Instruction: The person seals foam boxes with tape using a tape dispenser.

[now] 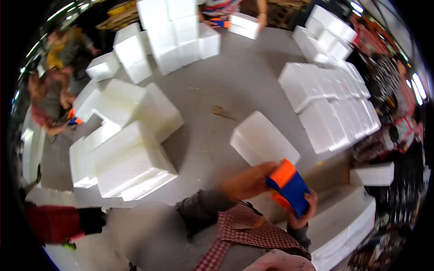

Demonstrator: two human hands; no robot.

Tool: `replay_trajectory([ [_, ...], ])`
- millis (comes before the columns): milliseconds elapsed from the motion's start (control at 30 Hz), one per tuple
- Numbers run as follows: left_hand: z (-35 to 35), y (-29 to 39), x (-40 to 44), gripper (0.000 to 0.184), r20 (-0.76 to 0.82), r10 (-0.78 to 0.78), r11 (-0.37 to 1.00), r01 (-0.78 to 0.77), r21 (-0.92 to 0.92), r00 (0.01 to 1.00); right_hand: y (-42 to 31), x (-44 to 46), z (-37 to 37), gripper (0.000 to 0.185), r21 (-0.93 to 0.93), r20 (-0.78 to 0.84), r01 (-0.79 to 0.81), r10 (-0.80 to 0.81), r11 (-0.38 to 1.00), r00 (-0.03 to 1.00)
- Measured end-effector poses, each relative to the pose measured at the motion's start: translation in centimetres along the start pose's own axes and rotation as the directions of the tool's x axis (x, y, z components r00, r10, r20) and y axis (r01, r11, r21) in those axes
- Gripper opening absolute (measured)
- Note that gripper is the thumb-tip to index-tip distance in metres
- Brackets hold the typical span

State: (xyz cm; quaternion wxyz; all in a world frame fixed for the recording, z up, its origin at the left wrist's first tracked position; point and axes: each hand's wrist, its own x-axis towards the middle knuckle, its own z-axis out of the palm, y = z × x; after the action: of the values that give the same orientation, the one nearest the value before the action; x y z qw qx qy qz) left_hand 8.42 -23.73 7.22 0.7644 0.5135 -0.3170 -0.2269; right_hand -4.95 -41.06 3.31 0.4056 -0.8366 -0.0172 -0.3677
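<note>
My left hand reaches in from the left, its fingers closed at the orange end of an orange and blue tool that looks like a tape dispenser. At the lower right edge of the tool, my right hand is wrapped round the blue part. The tool is tilted in the air near the table's edge. Just beyond my left hand, a white foam box lies on the grey table.
White foam boxes are piled at the left, far side and right. A long white foam piece is at the lower right. Co-workers stand around the table; one across it touches a white box.
</note>
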Motion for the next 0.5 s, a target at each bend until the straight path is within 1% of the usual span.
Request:
replay_trajectory([
  [33,-0.3,-0.7,0.4,0.024,0.048,-0.215,0.911,0.218,-0.352,0.976,0.3,0.1,0.2,0.051,0.009,-0.030,-0.004,0.004,1.000,1.000],
  [67,-0.6,-1.7,0.6,0.022,0.092,-0.301,0.802,0.304,-0.514,0.949,0.7,0.1,0.6,0.051,0.011,-0.052,-0.026,0.027,1.000,0.998],
  [100,-1.1,-2.7,0.8,0.021,0.135,-0.385,0.656,0.374,-0.655,0.913,0.9,0.2,1.1,0.051,0.000,-0.079,-0.054,0.054,0.999,0.995],
  [167,-1.6,-3.8,1.5,0.018,0.240,-0.373,0.451,0.401,-0.797,0.896,0.8,1.0,2.4,0.052,0.026,-0.080,-0.073,0.075,0.997,0.994],
  [200,-2.0,-4.3,1.7,0.015,0.189,-0.416,0.480,0.392,-0.785,0.889,0.6,1.5,2.6,0.054,0.023,-0.101,-0.089,0.091,0.996,0.991],
  [233,-2.5,-3.5,1.8,0.015,0.215,-0.421,0.458,0.412,-0.788,0.881,0.3,2.3,2.5,0.054,-0.002,-0.108,-0.104,0.104,0.995,0.989],
  [267,-3.4,-2.4,1.8,0.013,0.016,-0.217,0.898,0.206,-0.388,0.976,0.0,3.3,2.4,0.055,-0.068,0.004,-0.045,0.046,0.997,0.999],
  [300,-4.4,-1.8,2.1,0.011,-0.029,0.095,0.983,-0.089,0.163,0.995,-0.3,4.6,2.3,0.057,-0.127,0.118,0.019,-0.003,0.992,0.993],
  [333,-5.5,-1.7,3.0,0.010,-0.128,-0.052,0.998,0.049,-0.028,0.990,-0.8,6.3,2.1,0.059,-0.136,0.188,0.034,-0.008,0.990,0.982],
  [367,-6.8,-1.8,4.0,0.009,-0.203,-0.212,0.961,0.167,-0.219,0.956,-1.3,7.7,1.8,0.059,-0.158,0.177,0.029,0.000,0.987,0.984],
  [433,-9.7,-2.3,5.6,0.008,-0.145,-0.143,0.972,0.112,-0.207,0.979,-2.2,10.2,1.7,0.060,-0.275,0.400,0.174,-0.052,0.945,0.915],
  [500,-13.4,-3.9,7.7,0.008,-0.351,-0.007,1.000,0.011,0.010,0.936,-2.6,12.0,1.5,0.059,-0.326,0.420,0.177,-0.025,0.929,0.907],
])
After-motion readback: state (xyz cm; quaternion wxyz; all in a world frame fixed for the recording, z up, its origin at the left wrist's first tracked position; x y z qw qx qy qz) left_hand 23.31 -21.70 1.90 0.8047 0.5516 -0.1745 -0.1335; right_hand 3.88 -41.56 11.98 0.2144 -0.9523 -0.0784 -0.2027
